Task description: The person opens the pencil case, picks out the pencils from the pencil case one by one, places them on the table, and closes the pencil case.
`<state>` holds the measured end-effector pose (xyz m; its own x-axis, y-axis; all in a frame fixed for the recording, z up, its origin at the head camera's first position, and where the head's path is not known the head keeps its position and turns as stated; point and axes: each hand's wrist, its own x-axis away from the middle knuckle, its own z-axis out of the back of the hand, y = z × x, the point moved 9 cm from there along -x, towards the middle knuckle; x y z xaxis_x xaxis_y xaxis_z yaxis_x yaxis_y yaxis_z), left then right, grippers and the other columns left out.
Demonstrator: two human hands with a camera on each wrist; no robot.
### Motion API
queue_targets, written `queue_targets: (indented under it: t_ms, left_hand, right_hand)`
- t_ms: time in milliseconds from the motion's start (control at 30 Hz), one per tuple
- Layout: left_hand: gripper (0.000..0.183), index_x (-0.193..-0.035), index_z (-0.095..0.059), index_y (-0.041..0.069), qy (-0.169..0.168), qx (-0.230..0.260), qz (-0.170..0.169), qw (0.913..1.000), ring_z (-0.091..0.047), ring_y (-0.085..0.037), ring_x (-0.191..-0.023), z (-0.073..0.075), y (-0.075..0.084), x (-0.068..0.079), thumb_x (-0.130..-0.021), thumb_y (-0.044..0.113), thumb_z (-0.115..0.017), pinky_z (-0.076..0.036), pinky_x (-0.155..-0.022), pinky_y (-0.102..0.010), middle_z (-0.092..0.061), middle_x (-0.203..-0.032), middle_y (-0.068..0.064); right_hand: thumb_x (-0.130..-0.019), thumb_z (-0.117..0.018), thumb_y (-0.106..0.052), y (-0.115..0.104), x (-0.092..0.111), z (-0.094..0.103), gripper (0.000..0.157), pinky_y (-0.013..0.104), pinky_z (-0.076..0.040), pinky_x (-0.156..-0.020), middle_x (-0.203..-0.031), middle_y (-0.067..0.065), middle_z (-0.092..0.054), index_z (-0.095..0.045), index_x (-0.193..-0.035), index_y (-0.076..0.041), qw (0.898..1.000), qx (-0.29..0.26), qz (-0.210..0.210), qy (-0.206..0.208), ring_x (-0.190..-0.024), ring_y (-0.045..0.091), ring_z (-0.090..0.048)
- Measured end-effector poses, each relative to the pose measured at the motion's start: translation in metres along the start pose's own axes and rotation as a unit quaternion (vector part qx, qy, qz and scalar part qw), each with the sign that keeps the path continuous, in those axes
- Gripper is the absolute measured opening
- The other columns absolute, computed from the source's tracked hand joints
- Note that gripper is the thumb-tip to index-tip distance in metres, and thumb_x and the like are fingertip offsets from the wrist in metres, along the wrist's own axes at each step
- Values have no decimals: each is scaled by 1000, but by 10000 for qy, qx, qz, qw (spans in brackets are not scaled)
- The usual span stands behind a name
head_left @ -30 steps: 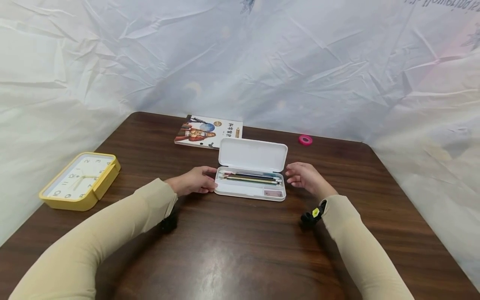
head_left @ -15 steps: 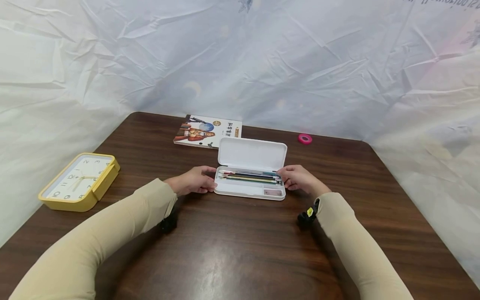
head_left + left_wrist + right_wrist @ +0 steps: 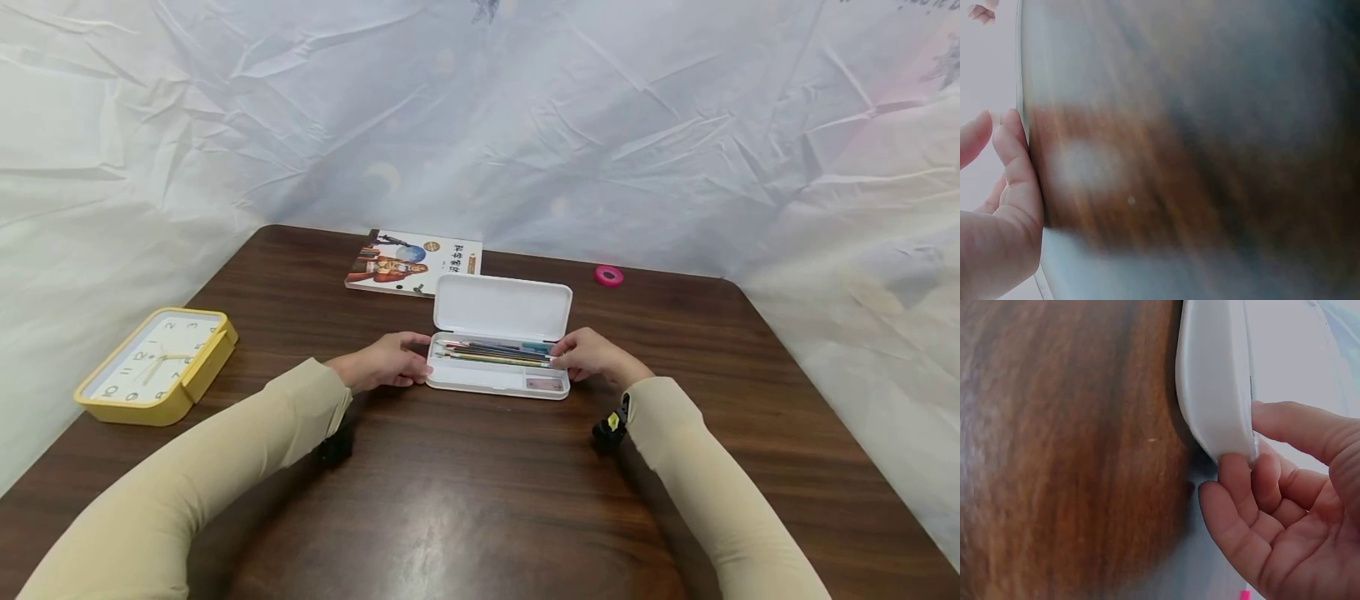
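A white pencil case point(image 3: 476, 379) lies on the table with its lid point(image 3: 502, 305) raised. Several pencils point(image 3: 491, 353) lie lengthwise in its back part, and a pinkish eraser point(image 3: 544, 384) sits in the front right compartment. My left hand point(image 3: 384, 362) rests at the case's left end, index finger and thumb touching it with a gap between them. At the right end, my right hand point(image 3: 596, 356) reaches over the rim and pinches the pencils' ends; how many it holds I cannot tell. In the right wrist view, the thumb point(image 3: 1297, 425) lies over the case's white edge point(image 3: 1213, 375).
A yellow clock point(image 3: 157, 365) lies face up at the left of the brown table point(image 3: 450, 492). Behind the case lies an illustrated book point(image 3: 412, 263), partly covered by the lid. A pink ring-shaped roll point(image 3: 608, 275) is at the back right. White cloth hangs around the table.
My right hand has moved left from beside the case onto the pencils' right ends. The pencils have shifted slightly and fan out more. My left hand stays at the case's left end.
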<state>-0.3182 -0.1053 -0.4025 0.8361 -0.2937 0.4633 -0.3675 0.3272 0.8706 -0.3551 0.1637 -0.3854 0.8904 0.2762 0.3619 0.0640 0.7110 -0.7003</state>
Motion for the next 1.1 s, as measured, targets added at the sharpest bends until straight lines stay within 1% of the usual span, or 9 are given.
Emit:
queue_targets:
  t_ms: [167,333,467,533,633,767,900,1000,1100]
  left_hand:
    - [59,-132,-31,9,18,18,-26,10000,-55,-15,-70,0,0,0,-81,4,-60,-46,-61,-26,-53,-91,-12]
    - [59,-133,-30,8,17,14,-19,10000,-55,-16,-71,0,0,2,-81,4,-60,-46,-61,-26,-53,-93,-12]
    - [60,-133,-30,8,14,8,-45,10000,-55,-16,-71,1,0,2,-81,4,-60,-46,-61,-26,-52,-94,-12]
    - [60,-133,-30,8,-2,15,-77,10000,-55,-15,-71,1,1,2,-81,4,-60,-46,-61,-26,-52,-95,-13]
    - [60,-133,-30,8,-12,30,-97,9999,-56,-15,-70,0,1,1,-80,4,-61,-46,-61,-26,-52,-94,-13]
    - [60,-132,-31,8,-23,39,-82,10000,-56,-15,-70,-1,2,0,-81,4,-60,-46,-60,-26,-52,-93,-12]
    - [60,-132,-30,8,-71,25,-101,9999,-55,-15,-71,-2,2,-1,-81,5,-60,-46,-61,-26,-52,-93,-12]
    - [59,-132,-30,8,-87,13,-100,9999,-55,-16,-71,-2,2,-1,-81,5,-60,-46,-61,-26,-52,-92,-12]
    - [59,-132,-30,8,-85,-3,-79,9999,-55,-16,-71,-2,1,0,-82,5,-59,-46,-62,-26,-53,-89,-11]
  right_hand:
    - [-80,-62,-14,-2,1,-3,23,29,-46,-55,-72,5,-51,-59,-95,4,9996,26,271,-100,-59,15,-48]
    - [-82,-61,-16,-5,3,-2,21,29,-44,-55,-67,2,-50,-60,-92,2,9988,73,482,-18,-60,14,-47]
    - [-84,-59,-18,-6,5,3,23,29,-46,-58,-72,5,-52,-61,-95,1,9988,8,490,42,-63,16,-49]
    - [-84,-58,-18,-5,7,7,25,30,-47,-60,-77,7,-54,-60,-99,2,9988,-243,415,73,-64,16,-51]
    - [-85,-58,-19,-2,11,13,31,30,-48,-63,-83,10,-58,-56,-104,5,9951,-928,321,143,-64,15,-54]
    - [-86,-56,-19,7,14,20,37,28,-48,-63,-87,10,-61,-50,-111,8,9746,-2209,231,271,-63,14,-57]
    - [-88,-53,-18,11,19,27,30,27,-48,-63,-83,5,-63,-49,-108,4,9420,-3324,351,303,-62,13,-58]
    - [-88,-52,-19,15,23,34,19,26,-48,-62,-79,2,-63,-52,-99,-3,9212,-3857,385,341,-62,13,-58]
    - [-88,-52,-20,19,28,41,13,25,-48,-61,-77,1,-63,-53,-93,-8,9109,-4087,366,438,-62,13,-58]
